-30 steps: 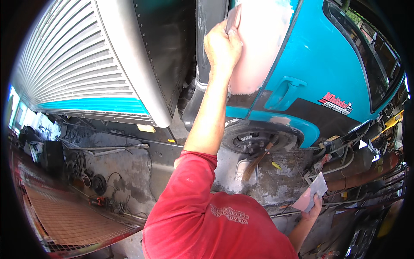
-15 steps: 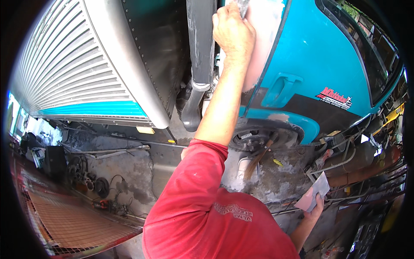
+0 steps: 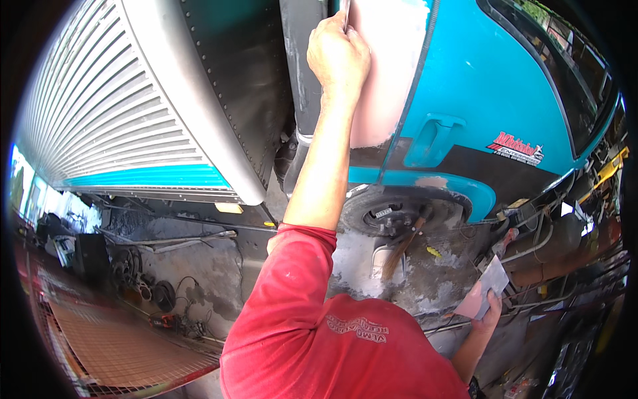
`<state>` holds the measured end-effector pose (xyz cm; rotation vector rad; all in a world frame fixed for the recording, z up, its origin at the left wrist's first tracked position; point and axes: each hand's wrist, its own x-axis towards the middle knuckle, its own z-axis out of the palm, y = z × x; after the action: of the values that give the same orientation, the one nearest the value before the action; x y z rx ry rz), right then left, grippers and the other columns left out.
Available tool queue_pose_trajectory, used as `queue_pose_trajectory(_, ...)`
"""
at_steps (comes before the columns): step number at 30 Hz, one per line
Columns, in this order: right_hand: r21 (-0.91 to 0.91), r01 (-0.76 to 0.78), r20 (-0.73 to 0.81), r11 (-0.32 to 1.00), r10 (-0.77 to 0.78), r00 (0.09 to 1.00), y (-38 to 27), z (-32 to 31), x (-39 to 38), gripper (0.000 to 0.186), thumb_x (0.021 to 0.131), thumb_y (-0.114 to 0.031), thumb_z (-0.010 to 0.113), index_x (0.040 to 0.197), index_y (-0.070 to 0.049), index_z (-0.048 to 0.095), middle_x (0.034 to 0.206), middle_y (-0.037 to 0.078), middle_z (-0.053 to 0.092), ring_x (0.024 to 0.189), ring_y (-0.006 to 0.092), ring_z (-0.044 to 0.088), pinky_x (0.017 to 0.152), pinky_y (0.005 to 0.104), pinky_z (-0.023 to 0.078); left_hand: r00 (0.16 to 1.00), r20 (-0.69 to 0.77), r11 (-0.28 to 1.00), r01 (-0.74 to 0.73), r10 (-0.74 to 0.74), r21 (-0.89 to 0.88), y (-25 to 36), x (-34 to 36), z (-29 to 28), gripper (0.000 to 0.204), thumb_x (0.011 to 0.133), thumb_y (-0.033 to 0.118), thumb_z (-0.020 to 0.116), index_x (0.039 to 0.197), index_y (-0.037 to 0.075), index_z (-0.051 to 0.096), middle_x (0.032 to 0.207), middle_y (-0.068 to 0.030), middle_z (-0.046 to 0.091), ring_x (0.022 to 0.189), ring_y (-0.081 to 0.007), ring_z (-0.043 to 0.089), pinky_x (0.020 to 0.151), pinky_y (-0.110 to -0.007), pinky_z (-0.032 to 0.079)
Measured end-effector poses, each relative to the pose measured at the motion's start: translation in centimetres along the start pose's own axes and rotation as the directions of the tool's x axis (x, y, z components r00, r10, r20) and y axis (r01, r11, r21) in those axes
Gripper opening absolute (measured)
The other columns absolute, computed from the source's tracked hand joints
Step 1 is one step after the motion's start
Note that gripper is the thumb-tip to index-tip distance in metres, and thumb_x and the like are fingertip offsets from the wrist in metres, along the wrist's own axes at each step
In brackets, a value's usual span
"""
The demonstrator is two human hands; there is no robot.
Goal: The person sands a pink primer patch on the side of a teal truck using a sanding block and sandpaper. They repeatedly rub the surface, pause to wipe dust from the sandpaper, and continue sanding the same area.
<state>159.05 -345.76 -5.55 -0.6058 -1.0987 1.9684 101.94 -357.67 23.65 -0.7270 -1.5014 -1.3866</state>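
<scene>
Pink filler patch point(image 3: 384, 86), its long axis running roughly away from the body, lies on the blue truck point(image 3: 505, 73), just right of the nearer left hand point(image 3: 339, 61), which curls around a thin scraper point(image 3: 345, 9); well apart, the right hand point(image 3: 490, 311) pinches a board point(image 3: 494, 276).

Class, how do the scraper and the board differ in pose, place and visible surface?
The scraper appears nearly edge-on; the board shows a broad, partly pink face. The scraper is up by the pink patch, in the left grip; the board is lower, in the right grip. Both are hand-held.
</scene>
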Motion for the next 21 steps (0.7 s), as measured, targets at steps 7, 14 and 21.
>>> queue_pose_trajectory(7, 0.066, -0.037, -0.030, 0.997, 0.039, 0.999, 0.8, -0.2, 0.2, 0.054, 0.095, -0.017, 0.068, 0.144, 0.001, 0.055, 0.125, 0.014, 0.070, 0.109, 0.0283, 0.071, 0.095, 0.0411, 0.058, 0.893, 0.370, 0.831, 0.400, -0.257, -0.387, 1.3, -4.7, -2.3, 0.022, 0.097, 0.007, 0.071, 0.116, -0.002, 0.077, 0.096, -0.0085, 0.079, 0.082, -0.0127, 0.070, 0.078, -0.031, 0.057)
queue_pose_trajectory(14, 0.149, -0.184, -0.110, 0.972, 0.201, 0.973, 1.2, -0.7, 2.8, 0.053, 0.099, -0.019, 0.064, 0.147, 0.002, 0.052, 0.129, 0.016, 0.069, 0.112, 0.0311, 0.071, 0.092, 0.0439, 0.061, 0.873, 0.434, 0.971, -0.235, 0.225, -0.030, 2.2, -3.8, -3.6, 0.054, 0.086, -0.009, 0.062, 0.135, 0.012, 0.068, 0.119, -0.0100, 0.077, 0.106, -0.0236, 0.075, 0.094, -0.039, 0.058)
queue_pose_trajectory(21, 0.102, -0.367, 0.051, 0.925, 0.363, 0.930, -1.0, -3.7, 8.1, 0.052, 0.104, -0.025, 0.061, 0.148, 0.000, 0.051, 0.134, 0.015, 0.068, 0.121, 0.0322, 0.069, 0.101, 0.0498, 0.058, 0.693, 0.458, 0.621, -0.713, 0.556, 0.325, 7.6, 1.9, 1.6, 0.044, 0.088, 0.003, 0.058, 0.129, 0.010, 0.073, 0.120, -0.0150, 0.073, 0.106, -0.0362, 0.068, 0.093, -0.046, 0.054)
